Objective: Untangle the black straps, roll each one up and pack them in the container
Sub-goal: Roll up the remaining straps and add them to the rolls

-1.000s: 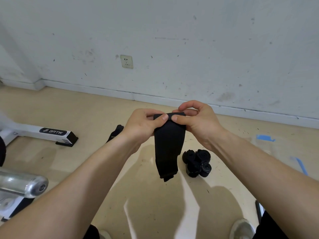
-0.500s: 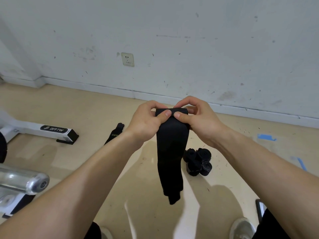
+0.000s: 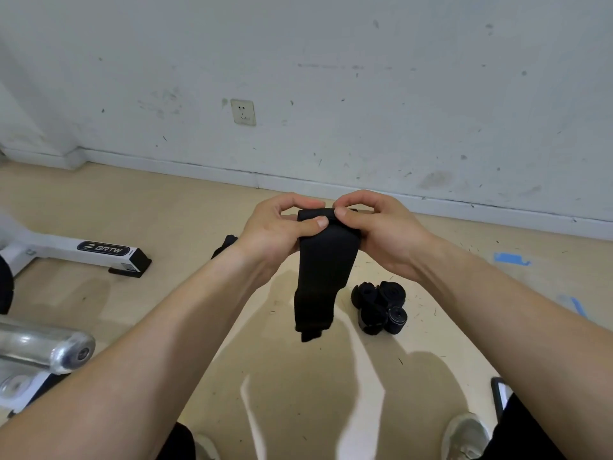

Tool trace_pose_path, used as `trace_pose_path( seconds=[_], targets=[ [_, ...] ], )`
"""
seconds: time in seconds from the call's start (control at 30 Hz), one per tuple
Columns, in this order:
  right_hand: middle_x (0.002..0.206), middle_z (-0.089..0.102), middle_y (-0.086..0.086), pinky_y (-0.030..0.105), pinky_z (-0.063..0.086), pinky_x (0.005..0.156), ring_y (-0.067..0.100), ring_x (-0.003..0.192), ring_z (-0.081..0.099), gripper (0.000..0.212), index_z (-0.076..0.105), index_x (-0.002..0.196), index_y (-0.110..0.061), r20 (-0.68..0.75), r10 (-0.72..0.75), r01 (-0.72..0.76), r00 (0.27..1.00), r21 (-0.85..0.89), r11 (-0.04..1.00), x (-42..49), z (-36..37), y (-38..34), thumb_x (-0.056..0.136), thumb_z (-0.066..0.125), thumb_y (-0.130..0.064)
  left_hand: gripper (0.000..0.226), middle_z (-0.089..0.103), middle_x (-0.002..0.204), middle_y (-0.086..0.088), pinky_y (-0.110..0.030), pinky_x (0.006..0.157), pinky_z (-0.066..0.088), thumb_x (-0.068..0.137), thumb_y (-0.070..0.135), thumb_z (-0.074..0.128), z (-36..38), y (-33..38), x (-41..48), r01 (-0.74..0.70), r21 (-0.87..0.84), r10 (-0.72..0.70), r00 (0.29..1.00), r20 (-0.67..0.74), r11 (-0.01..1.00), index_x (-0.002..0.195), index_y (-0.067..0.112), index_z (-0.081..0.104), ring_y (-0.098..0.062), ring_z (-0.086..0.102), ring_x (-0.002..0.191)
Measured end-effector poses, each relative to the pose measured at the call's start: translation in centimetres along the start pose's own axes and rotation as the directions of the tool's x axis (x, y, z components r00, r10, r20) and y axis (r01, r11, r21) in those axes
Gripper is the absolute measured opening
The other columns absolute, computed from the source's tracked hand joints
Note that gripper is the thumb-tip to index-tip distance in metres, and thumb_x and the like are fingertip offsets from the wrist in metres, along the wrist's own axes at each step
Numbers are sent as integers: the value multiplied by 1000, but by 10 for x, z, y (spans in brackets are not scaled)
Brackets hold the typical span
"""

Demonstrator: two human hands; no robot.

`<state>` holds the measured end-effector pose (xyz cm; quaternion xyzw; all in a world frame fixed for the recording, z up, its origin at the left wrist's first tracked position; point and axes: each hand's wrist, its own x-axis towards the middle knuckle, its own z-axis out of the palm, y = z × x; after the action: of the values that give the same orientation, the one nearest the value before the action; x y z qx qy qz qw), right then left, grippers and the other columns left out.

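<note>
Hands sit close together in front of us, above the floor (image 3: 199, 200): our left hand (image 3: 275, 234) and our right hand (image 3: 381, 234) each curl round the top end of one black strap (image 3: 325, 270), thumbs pressed on its near face and fingers bent over the folded top edge behind. The rest of the strap hangs straight down between our forearms, doubled over at its lower end. Just right of that hanging end, a cluster of rolled straps (image 3: 379, 307) lies on the floor, the rolls touching one another. Another loose strap (image 3: 227, 244) lies on the floor beyond our left wrist, mostly hidden by it. To the left stands a white machine foot (image 3: 102, 250) lettered BRTW with a black end cap, and nearer us a chrome bar end (image 3: 43, 346). A wall socket (image 3: 243, 111) sits in the scuffed white wall ahead, and blue tape (image 3: 509, 258) marks the floor on the right. Our right shoe (image 3: 464, 433) shows at the bottom edge.
</note>
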<state>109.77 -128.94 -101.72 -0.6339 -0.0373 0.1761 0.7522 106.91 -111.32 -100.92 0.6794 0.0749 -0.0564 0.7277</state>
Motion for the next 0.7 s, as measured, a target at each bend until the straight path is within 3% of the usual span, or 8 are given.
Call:
trace_pose_path(
  seconds=[0.2,0.37,0.57,0.7],
  targets=[
    [85,70,8,35,57,82,22,82,69,15,74,89,-10,-82,-64,58,995,-65,996,2,3,6,86,73,5,26,78,90,-10,-20,68,60,89,-10,69,0,0,-2,140,-175,-141,990,10,975,108,8,71,-17,77,78],
    [85,72,2,46,56,94,22,88,67,17,77,81,-16,-121,-115,88,986,-210,974,2,5,8,80,80,1,24,78,108,-13,-19,73,60,95,1,66,-5,-3,-1,290,-136,-275,955,114,947,119,-2,70,-16,77,92],
    [81,71,-5,32,55,83,12,81,67,19,74,77,-17,-103,-196,156,975,-313,937,0,6,4,79,81,0,18,80,100,-5,-16,73,58,97,17,68,-5,0,0,220,-120,-204,971,128,968,108,6,76,-9,76,89],
    [88,68,6,36,54,76,21,79,65,22,69,98,-14,-50,-96,86,994,-164,983,0,2,3,84,76,2,20,79,103,-10,-18,74,58,98,10,65,-3,-1,1,175,-111,-161,979,122,978,114,2,74,-15,77,91]
  ],
)
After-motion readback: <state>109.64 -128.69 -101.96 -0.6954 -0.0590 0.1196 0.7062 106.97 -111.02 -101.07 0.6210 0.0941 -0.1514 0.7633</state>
